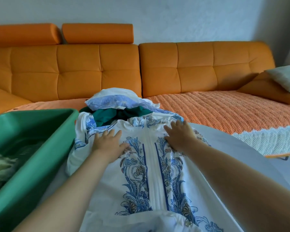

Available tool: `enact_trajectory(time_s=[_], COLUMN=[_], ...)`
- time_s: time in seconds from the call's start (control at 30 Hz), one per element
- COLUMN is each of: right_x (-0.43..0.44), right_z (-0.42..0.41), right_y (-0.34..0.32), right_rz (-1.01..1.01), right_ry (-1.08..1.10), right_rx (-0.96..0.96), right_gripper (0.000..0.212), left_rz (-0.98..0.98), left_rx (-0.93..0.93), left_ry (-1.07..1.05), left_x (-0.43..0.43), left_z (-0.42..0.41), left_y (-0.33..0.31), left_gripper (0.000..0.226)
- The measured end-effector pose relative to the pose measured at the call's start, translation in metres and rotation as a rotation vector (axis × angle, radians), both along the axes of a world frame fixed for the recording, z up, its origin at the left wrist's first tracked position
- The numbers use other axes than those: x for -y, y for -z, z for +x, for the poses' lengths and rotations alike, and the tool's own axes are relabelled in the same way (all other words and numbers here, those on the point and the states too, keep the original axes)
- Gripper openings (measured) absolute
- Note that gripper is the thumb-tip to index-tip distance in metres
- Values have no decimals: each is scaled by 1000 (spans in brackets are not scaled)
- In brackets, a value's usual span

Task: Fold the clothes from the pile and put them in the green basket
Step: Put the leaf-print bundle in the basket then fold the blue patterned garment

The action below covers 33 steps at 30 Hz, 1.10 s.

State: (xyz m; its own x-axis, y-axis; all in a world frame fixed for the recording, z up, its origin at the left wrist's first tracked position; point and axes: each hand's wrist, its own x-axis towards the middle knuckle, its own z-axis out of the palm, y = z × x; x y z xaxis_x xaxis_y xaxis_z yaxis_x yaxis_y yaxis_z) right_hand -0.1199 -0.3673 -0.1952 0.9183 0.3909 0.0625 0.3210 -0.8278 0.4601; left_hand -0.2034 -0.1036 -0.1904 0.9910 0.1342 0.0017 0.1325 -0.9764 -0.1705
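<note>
A white garment with blue floral print (151, 173) lies spread flat in front of me, a white placket running down its middle. My left hand (108, 144) presses flat on its upper left part, fingers straight. My right hand (179, 134) presses flat on its upper right part, fingers spread. Behind the garment sits the pile of clothes (120, 106), with a pale blue and white piece on top and a dark green piece beneath. The green basket (45, 148) stands to the left, with a pale greenish folded cloth (0, 166) in it.
An orange sofa (141, 67) runs along the wall, its seat covered by an orange textured throw (224, 108). A pale cushion (286, 77) lies at the far right. A white knitted cloth (266, 139) hangs over the edge at the right.
</note>
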Motion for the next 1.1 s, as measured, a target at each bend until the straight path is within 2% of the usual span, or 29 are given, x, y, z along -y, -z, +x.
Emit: enact_trajectory(time_s=[0.13, 0.27, 0.3, 0.37, 0.43, 0.5, 0.6, 0.73, 0.77, 0.83, 0.87, 0.93, 1.0, 1.03, 1.1], right_x=[-21, -36, -40, -47, -49, -48, -44, -44, -45, -49, -51, -54, -55, -55, -53], right_z=[-57, -117, -131, -160, -189, -211, -228, -235, -237, -240, -242, -245, -249, -250, -253], right_y=[-6, -22, -31, -49, -62, -67, -68, -75, -77, -78, -78, -80, -80, -78, -76], right_rz=[223, 559, 603, 653, 618, 466, 286, 244, 276, 365, 399, 445, 407, 369, 286], right_ry=[-123, -234, -243, -246, -248, -259, -224, -236, -251, -286, -299, -308, -313, -304, -283], right_rx=[-141, -297, -341, -480, -681, -829, -855, -792, -762, -645, -585, -566, -642, -699, -787], right_gripper=[44, 35, 29, 21, 28, 42, 63, 56, 48, 17, 12, 16, 23, 26, 33], left_rz=[-84, -256, -285, -351, -423, -491, -434, -246, -230, -238, -246, -265, -268, -248, -180], left_rx=[30, 31, 6, -62, -148, -282, -450, -403, -407, -390, -358, -284, -303, -361, -593], left_ry=[157, 270, 281, 283, 285, 270, 239, 198, 197, 206, 205, 173, 144, 140, 90], left_x=[17, 29, 30, 31, 32, 30, 22, 7, 3, -5, -9, -16, -17, -18, -17], left_z=[-24, -66, -79, -107, -134, -159, -189, -212, -216, -222, -225, -229, -237, -242, -250], left_y=[-26, -46, -49, -55, -61, -66, -60, -58, -60, -65, -67, -75, -85, -90, -94], left_gripper=[62, 21, 15, 19, 28, 34, 43, 41, 40, 32, 31, 38, 46, 44, 35])
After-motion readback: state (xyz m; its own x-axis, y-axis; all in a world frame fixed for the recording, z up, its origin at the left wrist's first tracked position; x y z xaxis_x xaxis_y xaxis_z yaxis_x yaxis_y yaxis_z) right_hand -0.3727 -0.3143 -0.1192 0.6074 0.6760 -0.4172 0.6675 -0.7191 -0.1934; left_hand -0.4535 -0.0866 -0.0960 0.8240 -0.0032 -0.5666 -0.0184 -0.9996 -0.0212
